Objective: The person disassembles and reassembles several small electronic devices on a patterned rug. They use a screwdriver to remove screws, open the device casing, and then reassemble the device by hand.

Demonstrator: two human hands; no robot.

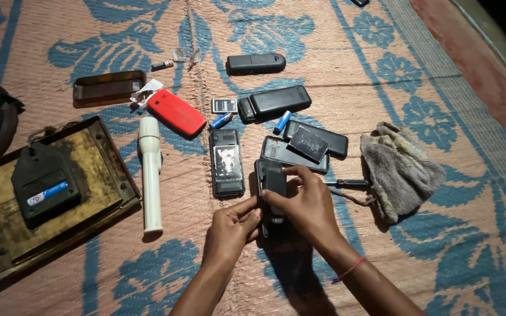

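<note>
L hand (232,225) & R hand (306,202) both pinch a black phone (272,188) just above the woven mat (440,246); L fingertips grip its lower left edge, R thumb presses its back w/ fingers curled over the top. Just left lies an opened phone body (227,162), further left a white torch (151,172) & red phone (176,112). Grey fur pouch (400,169) to the right, screwdriver (346,184) between

6 black phones (227,162), 1 red phone (176,112), 2 blue batts (282,122), 1 white torch (150,172), 1 rag (399,169).
</note>
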